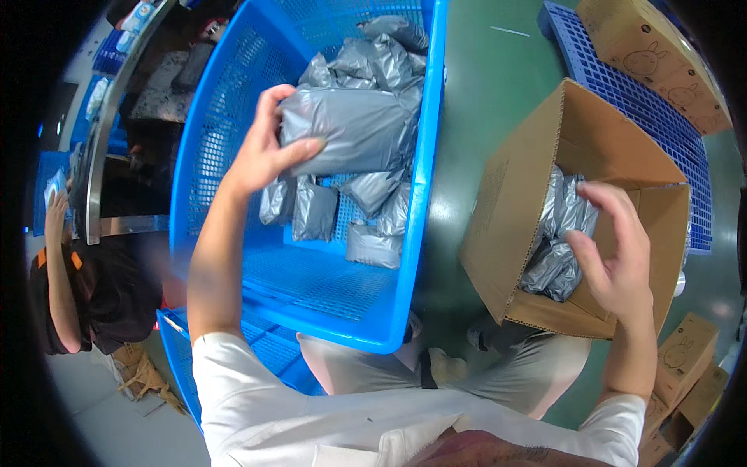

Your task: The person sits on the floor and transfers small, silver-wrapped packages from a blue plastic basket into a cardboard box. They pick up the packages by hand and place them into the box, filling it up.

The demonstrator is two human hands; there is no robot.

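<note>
My left hand (pixel 268 148) is closed on the left end of a large grey plastic-wrapped parcel (pixel 354 128), thumb on top and fingers over its far edge. This parcel is above several smaller grey parcels (pixel 373 62) inside a tall blue plastic basket (pixel 429 179). On the right, my right hand (pixel 618 249) is over an open cardboard box (pixel 513 183), thumb and fingers apart with nothing held between them. Inside that box, grey plastic-wrapped parcels (pixel 554 265) lie against its left side, close to my right fingertips.
A blue plastic pallet (pixel 622 86) bearing cartons (pixel 661 58) stands beyond the box. More cartons (pixel 685 358) are stacked at lower right. Another blue basket (pixel 261 342) sits under the first. At far left, another person's arm (pixel 58 272) reaches beside a metal-edged bench (pixel 105 132).
</note>
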